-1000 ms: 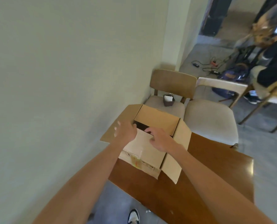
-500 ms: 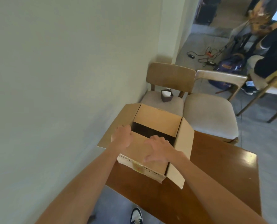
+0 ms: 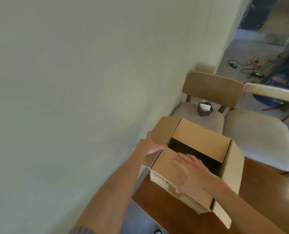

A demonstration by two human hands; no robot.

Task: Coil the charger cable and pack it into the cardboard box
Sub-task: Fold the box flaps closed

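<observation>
A brown cardboard box stands at the far corner of the wooden table, its flaps partly folded and a dark gap showing in the middle. My right hand lies flat on the near flap, fingers spread, pressing it down over the opening. My left hand touches the left flap at the box's left edge, fingers apart. The charger cable is not visible; the dark inside of the box hides its contents.
A pale wall runs close along the left. Two wooden chairs with cushioned seats stand just behind the table; a small dark pouch sits on the left seat. Cables and a blue bag lie on the floor far right.
The view swung left and closer to the box. My right hand slid back along the near flap, and my left hand moved outward onto the left flap.
</observation>
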